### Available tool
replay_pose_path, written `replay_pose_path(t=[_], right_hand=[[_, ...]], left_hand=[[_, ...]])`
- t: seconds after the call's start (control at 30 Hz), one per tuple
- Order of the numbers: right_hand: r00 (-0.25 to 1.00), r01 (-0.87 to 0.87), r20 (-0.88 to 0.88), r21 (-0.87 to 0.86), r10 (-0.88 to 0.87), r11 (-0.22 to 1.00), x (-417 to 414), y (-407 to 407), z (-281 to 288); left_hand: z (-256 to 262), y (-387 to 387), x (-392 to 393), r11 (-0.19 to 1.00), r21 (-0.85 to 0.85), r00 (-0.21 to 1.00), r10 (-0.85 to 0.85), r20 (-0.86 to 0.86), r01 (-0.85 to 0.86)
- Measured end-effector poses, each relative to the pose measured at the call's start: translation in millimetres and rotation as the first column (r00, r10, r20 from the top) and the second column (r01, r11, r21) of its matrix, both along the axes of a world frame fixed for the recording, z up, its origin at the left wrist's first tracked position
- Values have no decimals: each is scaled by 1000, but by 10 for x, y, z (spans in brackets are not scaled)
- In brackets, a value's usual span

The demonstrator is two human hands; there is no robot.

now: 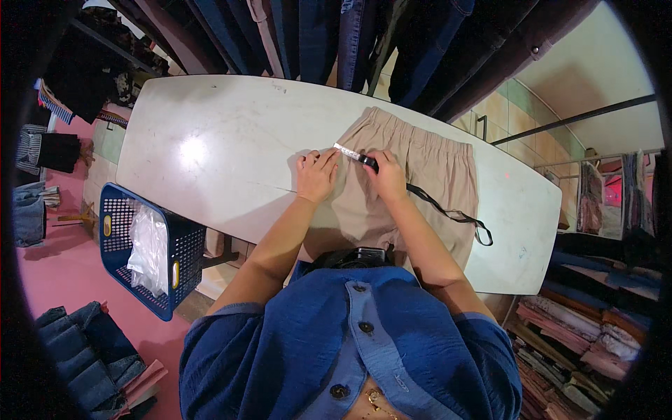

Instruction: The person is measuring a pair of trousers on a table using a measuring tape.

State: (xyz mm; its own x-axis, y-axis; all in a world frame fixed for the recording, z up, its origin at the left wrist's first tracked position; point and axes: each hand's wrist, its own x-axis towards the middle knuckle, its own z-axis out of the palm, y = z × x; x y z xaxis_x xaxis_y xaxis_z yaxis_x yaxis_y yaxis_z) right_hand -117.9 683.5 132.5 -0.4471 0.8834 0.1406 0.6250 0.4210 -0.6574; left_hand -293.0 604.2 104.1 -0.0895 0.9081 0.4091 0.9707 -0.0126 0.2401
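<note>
Beige pants with an elastic waistband (420,131) lie on a white table (236,131), the waistband towards the far edge. My right hand (386,173) holds the black case of a retractable tape measure (369,160) above the upper part of the pants. A short length of its white blade (347,151) is pulled out to the left. The fingertips of my left hand (317,176) are at the blade's end, by the left edge of the pants; whether they pinch it or press it down cannot be told. A black strap (446,210) trails from beside my right wrist across the pants.
Jeans and other trousers (320,42) hang beyond the table's far edge. A blue plastic basket (184,231) with clear plastic bags (148,247) stands at the table's left. Folded clothes (572,320) are stacked at the lower right. A black metal rail (577,119) runs at the right.
</note>
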Motion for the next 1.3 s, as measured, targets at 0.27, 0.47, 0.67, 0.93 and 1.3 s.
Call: replay_pose_path(t=[0.27,0.47,0.67,0.93,1.3], right_hand=[[999,31,-15,25,-30,999,135,-5,6],[999,41,1,15,-41,999,246,-10,-31],[999,46,-13,26,-46,999,276,-3,-42],[997,76,-22,13,-75,997,338,-10,23],[995,91,28,7,-91,996,445,-14,5]], left_hand=[[-22,4,0,1000,0,1000,7,6,-7],[-24,0,10,1000,-1,1000,1,22,-1],[-45,2,0,1000,-16,1000,0,26,1],[-34,1,3,1000,-17,1000,2,12,-2],[-26,-12,10,1000,-19,999,-6,36,6]])
